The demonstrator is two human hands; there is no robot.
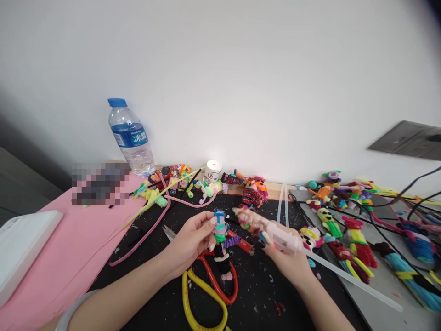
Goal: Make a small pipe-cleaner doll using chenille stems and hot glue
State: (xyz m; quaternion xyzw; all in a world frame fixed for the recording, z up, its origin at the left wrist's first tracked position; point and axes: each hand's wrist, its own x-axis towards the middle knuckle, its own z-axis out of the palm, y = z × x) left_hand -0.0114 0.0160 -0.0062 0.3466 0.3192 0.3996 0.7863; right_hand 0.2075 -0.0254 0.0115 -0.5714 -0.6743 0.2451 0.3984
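My left hand (191,241) is closed on a small pipe-cleaner doll (221,243) with a blue top, green and purple bands and a black lower body. My right hand (287,262) grips a pink hot glue gun (272,232) crusted with coloured fuzz, and a clear glue stick (351,280) trails out of its back to the right. The gun's nozzle points left, close to the doll's head. Both hands hover over a black mat (262,294). Red-handled scissors (220,285) and yellow-handled scissors (201,303) lie beneath them.
A water bottle (131,138) stands at the back left on a pink sheet (69,248). A lit candle (213,170) burns by the wall amid pipe-cleaner figures (253,191). More figures (347,230) and black cables (406,193) cover a grey board on the right. A white box (20,246) sits far left.
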